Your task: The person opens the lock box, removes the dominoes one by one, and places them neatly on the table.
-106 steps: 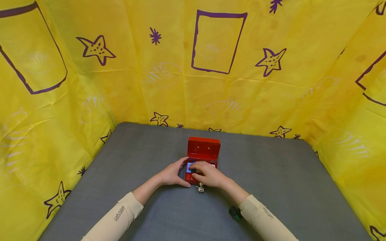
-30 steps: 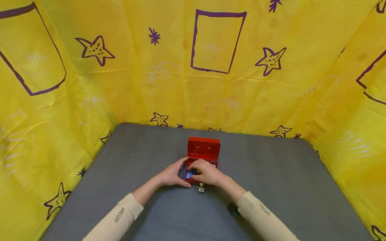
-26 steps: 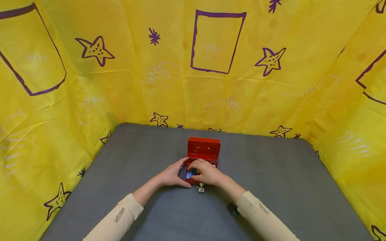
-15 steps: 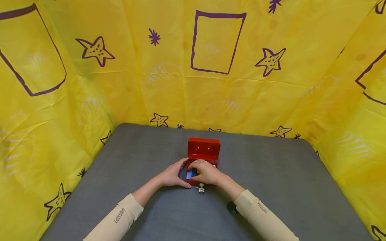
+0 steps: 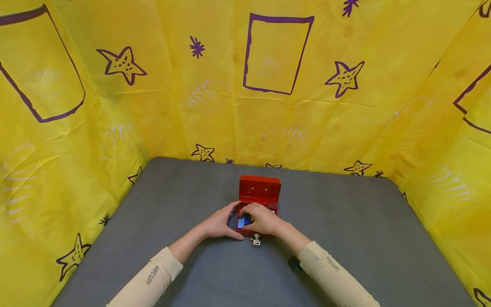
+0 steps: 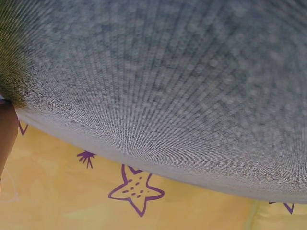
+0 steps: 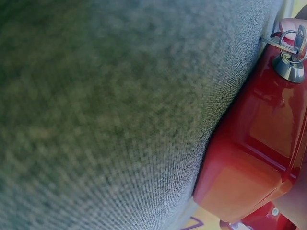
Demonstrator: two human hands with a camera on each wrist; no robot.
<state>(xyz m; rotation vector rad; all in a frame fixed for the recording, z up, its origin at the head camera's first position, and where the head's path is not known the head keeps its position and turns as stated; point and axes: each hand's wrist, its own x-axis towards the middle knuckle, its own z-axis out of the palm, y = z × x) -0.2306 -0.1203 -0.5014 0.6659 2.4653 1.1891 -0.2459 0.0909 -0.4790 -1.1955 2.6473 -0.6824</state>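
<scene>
A red metal cash box stands on the grey table with its lid raised at the back. My left hand holds the box's left side, thumb at the front corner and fingers at the back corner. My right hand reaches in from the right; its thumb and fingers curve round a dark blue piece, whose kind is hidden by the hand. Left of that lies a light blue flat piece. Keys on a ring hang from the front lock, which also shows in the right wrist view.
The grey tabletop extends around the box. A yellow cloth with drawn starfish encloses the back and sides. A small dark object sits at the edge of the right sleeve.
Since the earliest frame, the right hand has shifted slightly within the box, and the light blue piece lies nearer the front. The left hand keeps its place; the lid stays raised.
</scene>
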